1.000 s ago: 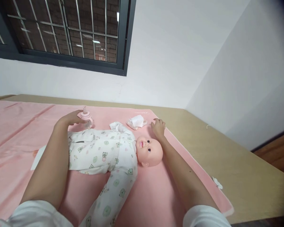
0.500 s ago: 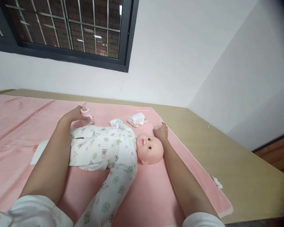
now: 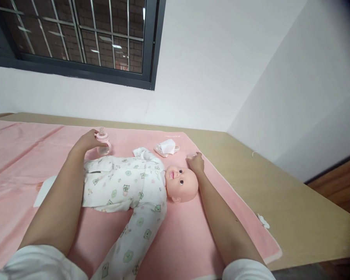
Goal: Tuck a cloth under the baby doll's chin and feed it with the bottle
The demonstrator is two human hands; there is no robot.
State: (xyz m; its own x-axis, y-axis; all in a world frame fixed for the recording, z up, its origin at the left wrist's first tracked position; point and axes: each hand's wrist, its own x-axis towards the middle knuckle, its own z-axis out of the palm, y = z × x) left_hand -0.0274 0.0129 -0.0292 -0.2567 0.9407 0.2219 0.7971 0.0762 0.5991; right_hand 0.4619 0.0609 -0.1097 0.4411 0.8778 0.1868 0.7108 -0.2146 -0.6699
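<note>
My left hand [image 3: 88,140] is closed round a baby bottle [image 3: 104,146] with a pink collar, a handle and a clear teat pointing up. The bottle stands at the far side of a baby doll [image 3: 125,182] in a white patterned outfit. This doll lies on its back, its bald head [image 3: 186,184] toward the right. Just past the head, my right hand [image 3: 196,163] has its fingers round a small clear plastic piece [image 3: 191,155], mostly hidden, perhaps a bottle cap. My left forearm crosses over the doll's lower body.
A pink blanket [image 3: 181,241] covers much of the wooden surface [image 3: 245,175]. A soft pack of white tissues [image 3: 167,147] lies beyond the doll. Near the blanket's right edge is a small white item [image 3: 263,221]. Behind are a white wall and a barred window [image 3: 105,39].
The view has shifted slightly, so everything sits a little further left. The bottle looks slightly more upright in my left hand. My right hand stays in place by the doll's head.
</note>
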